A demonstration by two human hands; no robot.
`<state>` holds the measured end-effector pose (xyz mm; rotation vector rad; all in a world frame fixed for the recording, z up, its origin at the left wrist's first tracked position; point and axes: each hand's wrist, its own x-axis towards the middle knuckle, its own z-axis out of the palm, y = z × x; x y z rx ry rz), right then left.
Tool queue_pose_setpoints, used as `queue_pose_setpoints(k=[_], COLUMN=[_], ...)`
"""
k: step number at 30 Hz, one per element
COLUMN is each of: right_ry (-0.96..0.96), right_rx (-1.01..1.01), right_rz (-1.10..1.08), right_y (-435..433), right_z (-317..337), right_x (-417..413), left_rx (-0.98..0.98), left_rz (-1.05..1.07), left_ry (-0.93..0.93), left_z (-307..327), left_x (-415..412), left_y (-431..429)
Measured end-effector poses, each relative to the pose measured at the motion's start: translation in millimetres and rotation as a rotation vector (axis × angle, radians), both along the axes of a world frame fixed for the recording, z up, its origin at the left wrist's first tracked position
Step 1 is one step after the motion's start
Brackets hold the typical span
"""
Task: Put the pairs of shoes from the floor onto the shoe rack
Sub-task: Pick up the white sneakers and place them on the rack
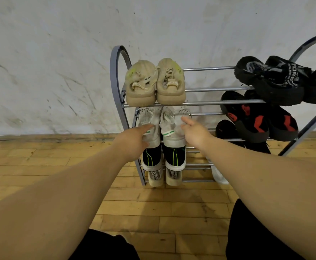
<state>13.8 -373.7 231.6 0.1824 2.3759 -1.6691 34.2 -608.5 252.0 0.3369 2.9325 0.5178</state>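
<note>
Your left grip and right grip are spread open, touching the white sneakers on the shoe rack. Other pairs sit there too, so you look nearly done.

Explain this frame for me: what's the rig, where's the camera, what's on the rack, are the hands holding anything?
There is no robot here. These are a person's two bare hands, filmed by one wide-angle camera worn on the head and looking forward and down, so the arms enter from the bottom edge. Ahead stands a metal shoe rack against a wall, on a wooden floor. On its left side, from the top down, are a beige pair, a white pair with green tabs, and a black-and-green pair. On the right, a black pair sits above a black-and-red pair. The left hand and right hand each reach to one white shoe. The right hand's fingers are stretched out; whether the left hand grips is unclear.
</note>
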Motion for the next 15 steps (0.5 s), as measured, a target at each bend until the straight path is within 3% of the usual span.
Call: queue_pose_setpoints(k=[3, 8, 15], right_ry=[-0.026, 0.072, 0.212], right_rx=[0.056, 0.467, 0.432], right_rz=[0.050, 0.277, 0.263], right_y=[-8.4, -5.3, -7.8], right_z=[0.9, 1.5, -2.6], right_x=[-2.9, -0.6, -1.8], left_rx=[0.038, 0.017, 0.052], left_rz=[0.003, 0.006, 0.026], left_ry=[-0.008, 0.013, 0.048], left_z=[-1.0, -1.5, -5.6], left_x=[1.7, 2.8, 6.1], left_y=[-1.8, -2.2, -4.3])
